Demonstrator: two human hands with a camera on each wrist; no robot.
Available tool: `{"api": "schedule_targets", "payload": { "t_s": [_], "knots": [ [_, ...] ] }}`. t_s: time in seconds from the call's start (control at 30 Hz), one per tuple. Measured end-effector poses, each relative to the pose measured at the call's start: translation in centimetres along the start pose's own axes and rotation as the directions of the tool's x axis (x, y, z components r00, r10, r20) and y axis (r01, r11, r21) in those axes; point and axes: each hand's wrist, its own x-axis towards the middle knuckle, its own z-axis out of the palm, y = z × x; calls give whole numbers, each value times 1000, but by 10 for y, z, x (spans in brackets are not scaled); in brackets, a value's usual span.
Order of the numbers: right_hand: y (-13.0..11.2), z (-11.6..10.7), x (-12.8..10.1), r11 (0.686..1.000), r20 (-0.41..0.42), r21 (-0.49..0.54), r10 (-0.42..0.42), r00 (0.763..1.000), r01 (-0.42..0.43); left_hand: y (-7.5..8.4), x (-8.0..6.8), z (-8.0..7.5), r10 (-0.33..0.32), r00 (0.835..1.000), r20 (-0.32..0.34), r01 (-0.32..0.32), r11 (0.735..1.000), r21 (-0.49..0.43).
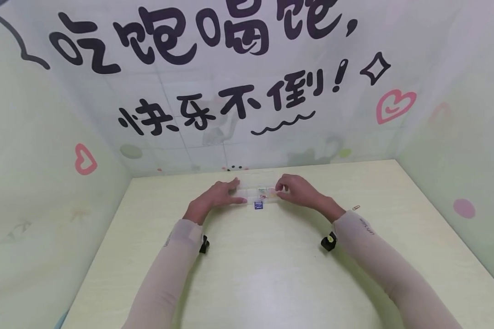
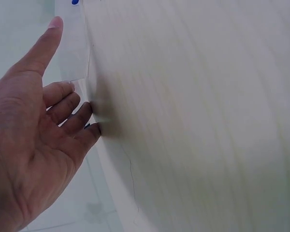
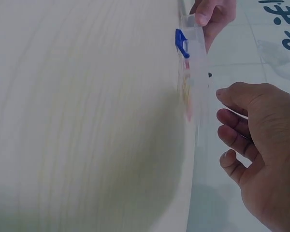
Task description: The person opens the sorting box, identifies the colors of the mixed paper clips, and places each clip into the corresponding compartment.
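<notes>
A clear plastic compartment box (image 1: 252,197) with a blue latch (image 1: 258,204) lies at the table's back edge, its clear lid (image 1: 256,179) folded back. Small coloured paper clips (image 1: 263,195) lie in its right part. My left hand (image 1: 220,194) holds the box's left end, thumb along the front and fingers towards the back. Above the right end hovers my right hand (image 1: 298,189), fingers loosely bent. Nothing shows between thumb and fingers of the right hand (image 3: 261,140) in the right wrist view; its fingertips are small in the head view.
One orange paper clip (image 1: 356,207) lies on the pale wooden table (image 1: 255,274), right of my right wrist. A printed white wall (image 1: 247,151) rises directly behind the box. Side walls bound the table left and right.
</notes>
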Motion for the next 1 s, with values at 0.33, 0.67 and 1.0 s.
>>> {"api": "schedule_targets", "payload": {
  "t_s": [0.33, 0.67, 1.0],
  "knots": [
    [21, -21, -34, 1000, 41, 10, -6, 999, 5, 1, 0, 0, 3, 1000, -5, -3, 1000, -12],
    [41, -45, -62, 1000, 92, -9, 22, 995, -21, 2, -2, 0, -3, 1000, -1, 3, 1000, -20],
    [57, -68, -85, 999, 133, -22, 26, 991, -24, 1, -2, 1, 3, 1000, -5, -4, 1000, -29]
  ]
}}
